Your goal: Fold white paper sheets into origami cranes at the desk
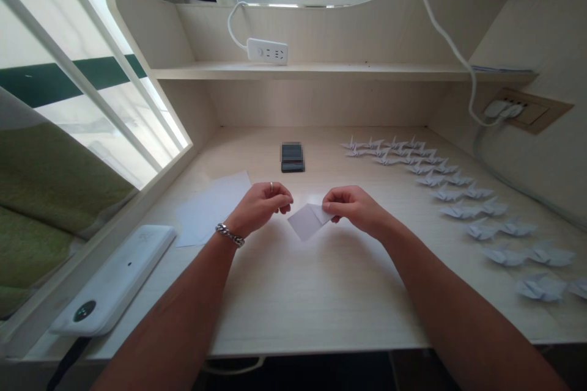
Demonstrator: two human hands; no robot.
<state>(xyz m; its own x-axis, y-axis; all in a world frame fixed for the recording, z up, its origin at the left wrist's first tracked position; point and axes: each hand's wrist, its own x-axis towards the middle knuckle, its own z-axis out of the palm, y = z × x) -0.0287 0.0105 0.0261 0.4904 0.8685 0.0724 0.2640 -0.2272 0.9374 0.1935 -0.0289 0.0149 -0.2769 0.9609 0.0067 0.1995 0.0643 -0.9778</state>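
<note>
A small folded white paper (306,220) hangs just above the pale wooden desk (321,293) at its middle. My right hand (353,206) pinches the paper's right corner with closed fingers. Curled into a loose fist, my left hand (262,204) sits just left of the paper, its fingertips close to the paper's upper edge; I cannot tell whether they touch it. That hand wears a ring, and a chain bracelet circles its wrist.
Several folded paper cranes (458,195) lie in two rows along the desk's right side. Loose white sheets (208,208) lie to the left, a white flat device (114,281) at the front left, a dark phone (292,157) behind. A power strip (267,51) rests on the shelf.
</note>
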